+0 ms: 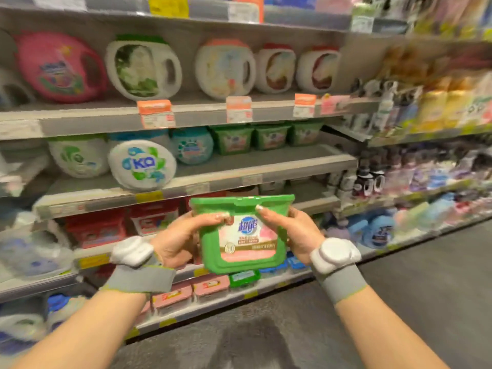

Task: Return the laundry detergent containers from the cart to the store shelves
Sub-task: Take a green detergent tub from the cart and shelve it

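Observation:
A green detergent pod box (243,235) with a pink and white label is held upright in front of the shelves, at about the height of the third shelf. My left hand (183,235) grips its left side with the thumb across the front. My right hand (290,231) grips its right side, thumb on the front below the lid. Three matching green boxes (270,137) stand in a row on the second shelf (266,166), up and to the right of the held box. The cart is out of view.
White and pink detergent jugs (226,69) line the upper shelf. Round tubs (142,163) sit left on the second shelf, with bare shelf in front of the green boxes. Red boxes (95,229) and pink boxes (210,287) fill the lower shelves. Grey aisle floor (399,302) runs on the right.

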### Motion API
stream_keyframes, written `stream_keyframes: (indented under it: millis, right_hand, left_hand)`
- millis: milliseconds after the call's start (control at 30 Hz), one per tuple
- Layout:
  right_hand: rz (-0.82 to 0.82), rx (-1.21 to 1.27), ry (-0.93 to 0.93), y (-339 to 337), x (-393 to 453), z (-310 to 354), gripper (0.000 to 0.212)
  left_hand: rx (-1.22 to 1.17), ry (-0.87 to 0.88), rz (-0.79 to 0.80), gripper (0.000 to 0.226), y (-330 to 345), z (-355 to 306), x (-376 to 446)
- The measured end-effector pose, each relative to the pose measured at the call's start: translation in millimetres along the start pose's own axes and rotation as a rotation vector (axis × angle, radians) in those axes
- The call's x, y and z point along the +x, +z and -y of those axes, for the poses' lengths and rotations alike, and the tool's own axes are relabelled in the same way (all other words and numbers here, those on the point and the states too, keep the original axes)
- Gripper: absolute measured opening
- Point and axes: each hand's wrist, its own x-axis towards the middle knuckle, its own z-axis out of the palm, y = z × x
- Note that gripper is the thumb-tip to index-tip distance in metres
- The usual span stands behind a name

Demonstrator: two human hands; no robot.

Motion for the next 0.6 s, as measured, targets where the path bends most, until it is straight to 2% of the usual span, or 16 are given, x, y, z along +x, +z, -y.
stream_keyframes:
  millis: [67, 100, 133, 300, 500, 600]
  right_hand:
    - [-0.008, 0.027, -0.006, -29, 6, -5, 0.058]
    - [-0.015, 0.028, -0.004, -47, 10, -8, 0.056]
    - [-0.018, 0.011, -0.011, -78, 22, -11, 0.055]
    - [-0.036, -0.029, 0.010, -148, 56, -27, 0.064]
    - [-0.030, -0.035, 0.029, -221, 132, -49, 0.069]
    - [-0.025, -0.014, 0.038, -249, 174, -58, 0.069]
  left_hand:
    - [0.032, -0.010, -0.006, 0.053, 17, 17, 17]
    - [0.050, -0.010, 0.004, 0.051, 26, 28, 29]
    - [0.035, -0.020, 0.006, 0.054, 40, 46, 57]
    - [0.059, -0.051, -0.006, 0.067, 66, 84, 119]
    - [0.060, -0.075, 0.004, 0.046, 85, 125, 221]
    - [0.062, -0.087, -0.003, 0.059, 84, 140, 271]
